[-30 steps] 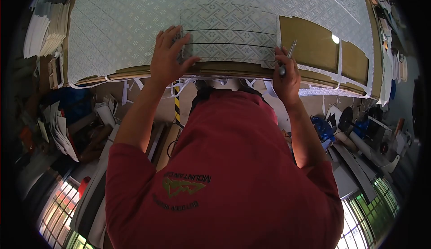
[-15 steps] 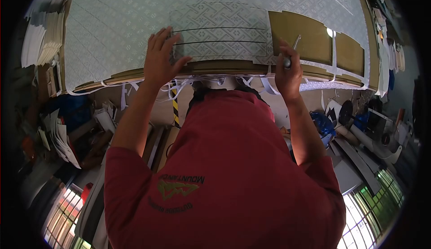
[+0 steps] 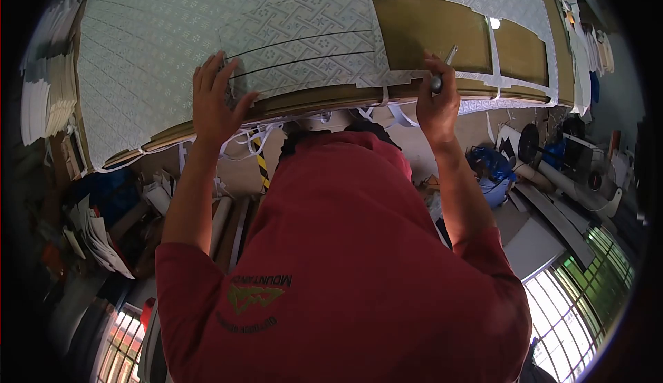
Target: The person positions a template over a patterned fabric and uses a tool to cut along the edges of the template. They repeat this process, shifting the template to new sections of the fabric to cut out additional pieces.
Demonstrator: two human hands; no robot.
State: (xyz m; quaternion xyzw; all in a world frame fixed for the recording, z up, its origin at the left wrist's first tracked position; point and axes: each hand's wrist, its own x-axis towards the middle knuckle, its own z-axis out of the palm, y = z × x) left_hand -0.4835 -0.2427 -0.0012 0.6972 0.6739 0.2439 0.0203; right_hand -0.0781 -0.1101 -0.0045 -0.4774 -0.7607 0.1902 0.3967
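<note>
Fingers (image 3: 217, 72) of the left hand (image 3: 213, 103) are spread flat on the patterned sheet (image 3: 173, 31) while a knife (image 3: 442, 69) is gripped in the right hand (image 3: 436, 103), so cutting seems underway and a steady pull is called for.

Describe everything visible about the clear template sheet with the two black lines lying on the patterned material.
The clear template sheet is a see-through, roughly rectangular panel, apparently plastic, crossed lengthwise by two thin dark parallel lines. It lies flat on the pale patterned sheet, whose woven-looking design shows through it, near the table's front edge. The left hand presses spread fingers on its left end. Its right end meets the bare brown board, where the right hand grips a slim metal tool.
</note>
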